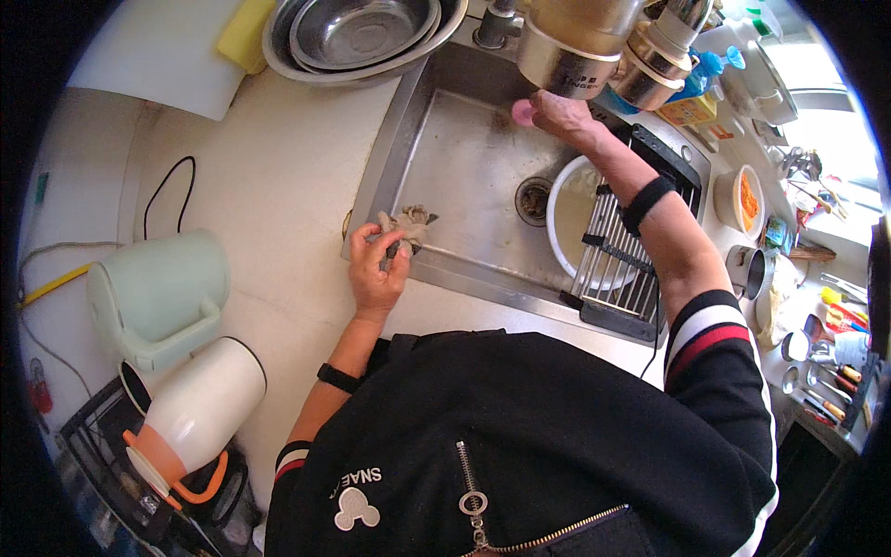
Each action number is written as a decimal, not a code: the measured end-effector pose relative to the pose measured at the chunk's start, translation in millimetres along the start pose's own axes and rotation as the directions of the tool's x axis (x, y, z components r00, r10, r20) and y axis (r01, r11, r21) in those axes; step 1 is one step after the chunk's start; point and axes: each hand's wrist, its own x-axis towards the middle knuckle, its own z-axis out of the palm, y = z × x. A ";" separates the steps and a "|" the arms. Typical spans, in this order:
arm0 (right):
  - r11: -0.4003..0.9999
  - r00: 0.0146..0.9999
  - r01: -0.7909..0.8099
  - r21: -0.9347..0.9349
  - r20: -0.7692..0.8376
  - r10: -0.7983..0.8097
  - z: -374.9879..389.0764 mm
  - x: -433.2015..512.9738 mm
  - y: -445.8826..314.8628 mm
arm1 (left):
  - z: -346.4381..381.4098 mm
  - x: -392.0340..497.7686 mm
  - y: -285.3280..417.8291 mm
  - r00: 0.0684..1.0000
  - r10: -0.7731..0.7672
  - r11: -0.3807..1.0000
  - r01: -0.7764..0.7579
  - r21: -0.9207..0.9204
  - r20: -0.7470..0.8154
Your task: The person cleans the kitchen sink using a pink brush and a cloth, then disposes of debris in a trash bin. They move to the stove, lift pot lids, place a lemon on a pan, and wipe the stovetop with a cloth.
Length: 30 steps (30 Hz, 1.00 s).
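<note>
My left hand [379,268] is at the near left corner of the stainless steel sink [459,181], its fingers on a crumpled, dirty beige cloth [407,226]. My right hand [560,115] reaches to the sink's far side, below a steel water filter [571,63]. It holds a pink object [523,112], partly hidden by the fingers, whose kind I cannot tell. A white basin [567,202] with cloudy liquid stands in the sink beside the drain [534,200], partly under a roll-up metal drying rack [612,244].
Nested steel bowls [362,31] stand at the far left of the sink. A white and orange thermos jug [209,397] and a pale green appliance [163,292] lie on the left counter. At right are an orange-filled bowl [738,202] and a metal cup [746,271].
</note>
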 end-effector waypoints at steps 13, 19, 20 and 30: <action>0.988 0.982 0.142 -0.067 0.134 -0.132 3.5 -33.7 -20.0 | -0.5 1.7 0.2 0.999 0.037 0.999 -0.037 0.014 -0.013; 0.991 0.992 0.123 -0.054 0.032 -0.121 32.4 -27.2 -46.6 | -0.3 0.8 2.5 1.000 -0.014 1.000 0.015 -0.027 0.016; 0.975 0.980 0.196 -0.108 0.054 -0.191 34.7 -36.1 -43.6 | -0.1 0.4 2.1 1.000 -0.026 0.999 0.027 -0.029 0.017; 0.964 0.964 0.265 -0.030 -0.023 -0.266 19.3 -37.8 -61.8 | 1.1 0.3 -0.7 1.000 -0.004 1.000 0.004 0.015 0.002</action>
